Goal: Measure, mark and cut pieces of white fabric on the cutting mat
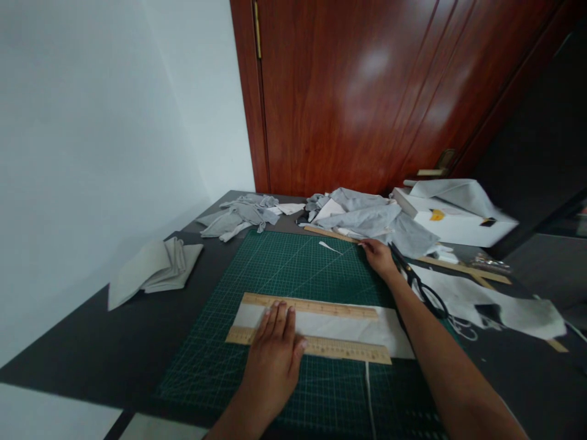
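Observation:
My left hand [275, 348] lies flat, fingers stretched out, on a white fabric strip [334, 327] and the wooden rulers along it. One wooden ruler [330, 307] runs along the strip's far edge; another wooden ruler [343, 349] runs along the near edge. The green cutting mat [206, 342] lies underneath. My right hand [380, 258] reaches to the mat's far side, fingers pinched together at the end of a further wooden ruler [328, 233]. What is between them is too small to make out. Black scissors [419, 284] rest just right of my right wrist.
Folded grey fabric [158, 269] sits on the dark table [92, 354] at left. Grey scraps [243, 214] and a fabric heap [367, 214] lie at the back, beside a white box [449, 223]. Pale cloth [518, 311] lies at right. A thin white scrap [329, 247] rests on the mat.

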Motion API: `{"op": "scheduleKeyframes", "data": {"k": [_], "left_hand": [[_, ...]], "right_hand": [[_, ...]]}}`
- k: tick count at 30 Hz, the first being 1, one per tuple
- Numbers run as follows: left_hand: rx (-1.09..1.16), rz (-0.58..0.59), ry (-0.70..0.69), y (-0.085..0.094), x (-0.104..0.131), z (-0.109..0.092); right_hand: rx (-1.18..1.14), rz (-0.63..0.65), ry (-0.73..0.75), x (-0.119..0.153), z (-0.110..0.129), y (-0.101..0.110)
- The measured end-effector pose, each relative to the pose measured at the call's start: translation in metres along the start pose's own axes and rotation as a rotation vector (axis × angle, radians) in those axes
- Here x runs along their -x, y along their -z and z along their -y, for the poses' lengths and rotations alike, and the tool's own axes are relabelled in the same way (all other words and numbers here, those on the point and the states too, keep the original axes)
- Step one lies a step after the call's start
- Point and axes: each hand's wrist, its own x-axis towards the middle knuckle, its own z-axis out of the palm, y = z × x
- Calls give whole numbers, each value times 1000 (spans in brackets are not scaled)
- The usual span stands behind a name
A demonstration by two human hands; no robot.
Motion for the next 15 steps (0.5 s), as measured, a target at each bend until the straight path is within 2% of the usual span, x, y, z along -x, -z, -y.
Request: {"op": "scheduleKeyframes", "data": {"k": [9, 15], "left_hand": [[0, 16, -1, 2, -2, -1], [5, 20, 3, 3, -2, -1]], "right_hand": [[-35, 30, -10, 7, 10, 3], [-59, 216, 134, 8, 40, -25]]}}
